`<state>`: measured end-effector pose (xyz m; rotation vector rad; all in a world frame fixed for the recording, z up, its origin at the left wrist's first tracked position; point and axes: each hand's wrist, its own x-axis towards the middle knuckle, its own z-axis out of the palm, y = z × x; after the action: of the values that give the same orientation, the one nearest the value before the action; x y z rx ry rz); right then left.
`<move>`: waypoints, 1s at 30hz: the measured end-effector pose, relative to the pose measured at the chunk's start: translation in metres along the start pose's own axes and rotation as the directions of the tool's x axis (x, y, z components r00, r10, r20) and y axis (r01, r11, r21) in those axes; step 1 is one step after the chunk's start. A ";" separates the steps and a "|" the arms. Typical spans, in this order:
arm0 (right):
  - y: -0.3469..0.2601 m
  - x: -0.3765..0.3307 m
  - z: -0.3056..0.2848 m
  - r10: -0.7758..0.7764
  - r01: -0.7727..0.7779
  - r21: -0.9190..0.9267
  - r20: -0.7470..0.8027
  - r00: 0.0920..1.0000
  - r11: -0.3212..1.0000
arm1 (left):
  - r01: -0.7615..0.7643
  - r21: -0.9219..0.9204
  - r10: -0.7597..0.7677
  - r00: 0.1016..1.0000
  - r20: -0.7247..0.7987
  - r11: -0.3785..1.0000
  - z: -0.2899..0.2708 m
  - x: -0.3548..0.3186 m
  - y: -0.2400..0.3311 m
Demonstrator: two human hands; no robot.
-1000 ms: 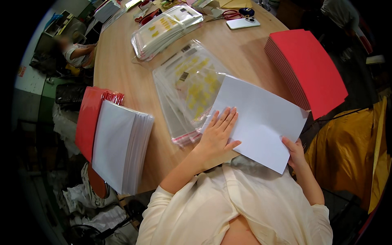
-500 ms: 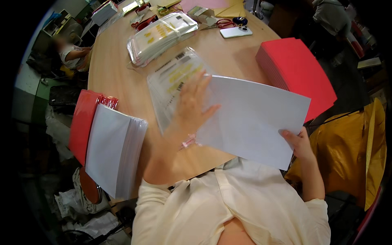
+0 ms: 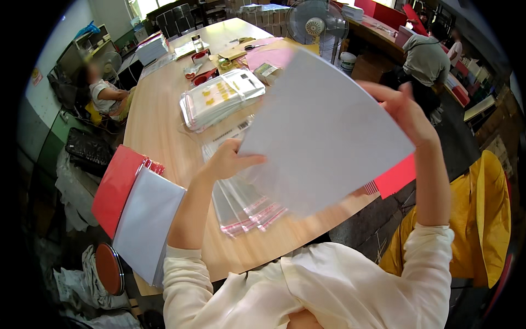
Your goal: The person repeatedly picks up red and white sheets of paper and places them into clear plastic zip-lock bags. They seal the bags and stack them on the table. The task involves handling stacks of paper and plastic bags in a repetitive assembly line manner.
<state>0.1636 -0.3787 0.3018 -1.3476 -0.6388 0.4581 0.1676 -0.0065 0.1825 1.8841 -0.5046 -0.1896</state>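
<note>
A large white sheet [image 3: 329, 137] is held up, tilted, above the table. My left hand [image 3: 233, 159] grips its left edge, thumb on the near face and fingers behind. At the upper right edge, my right hand [image 3: 408, 112] is closed on the sheet, some of its fingers hidden behind it. Whether a clear sleeve covers the sheet, I cannot tell. Below it lie fanned clear plastic bags [image 3: 233, 205] with pink-edged flaps. To the left, a pile of white sleeved sheets [image 3: 145, 219] leans beside a red pile [image 3: 118, 186].
A banded bundle of printed plastic bags [image 3: 219, 98] lies farther back, near tape dispensers [image 3: 204, 77] and a small box [image 3: 268, 72]. A red stack [image 3: 397, 178] is partly hidden behind the sheet. A yellow cloth [image 3: 466, 219] hangs at right. Other people sit or bend farther off.
The white sheet has risen and tilted upright. My left hand went from moving over the bags to its left edge, my right from the lower right to the upper edge. The view has lifted.
</note>
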 end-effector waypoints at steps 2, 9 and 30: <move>0.012 0.000 -0.001 -0.154 0.146 0.291 0.005 0.988 0.946 | -0.087 -0.145 0.062 0.983 -0.171 0.986 0.009 -0.008 -0.010; 0.107 0.032 0.075 -0.197 0.107 -0.313 -0.271 0.942 0.943 | -0.366 -0.155 0.240 0.822 -0.517 0.917 0.004 -0.028 -0.023; 0.081 0.057 0.075 -0.187 0.086 -0.441 -0.192 0.963 0.893 | -0.504 -0.141 0.257 0.638 -0.726 0.852 -0.007 -0.004 0.007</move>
<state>0.1618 -0.2718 0.2386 -1.7302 -0.6591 0.0368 0.1649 -0.0006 0.1917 1.3248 -0.3148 0.6741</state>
